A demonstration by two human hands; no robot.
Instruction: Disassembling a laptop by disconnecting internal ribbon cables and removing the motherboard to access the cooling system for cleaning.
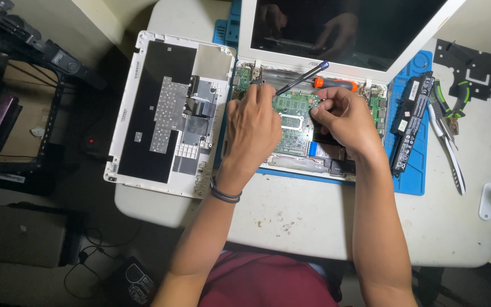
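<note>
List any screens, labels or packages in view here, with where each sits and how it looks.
Laptop screen: top centre, tilted back behind the open base, dark and off, white bezel.
Battery pack: long black bar on the blue mat, right of the right hand, with a pale printed label along it.
No packages visible.

White worktop (313, 222), scuffed w/ brown specks near the front edge, rounded corners. Blue mat (413, 170) lies on it. Floor (58, 204) is dark and dim. Black metal stand (12, 85) at left, a small red light (91, 140) glowing just beside it. Dark flat box (26, 236) and black cables (95, 250) on the floor, lower left. Light falls mostly on the worktop, rest in shadow
</note>
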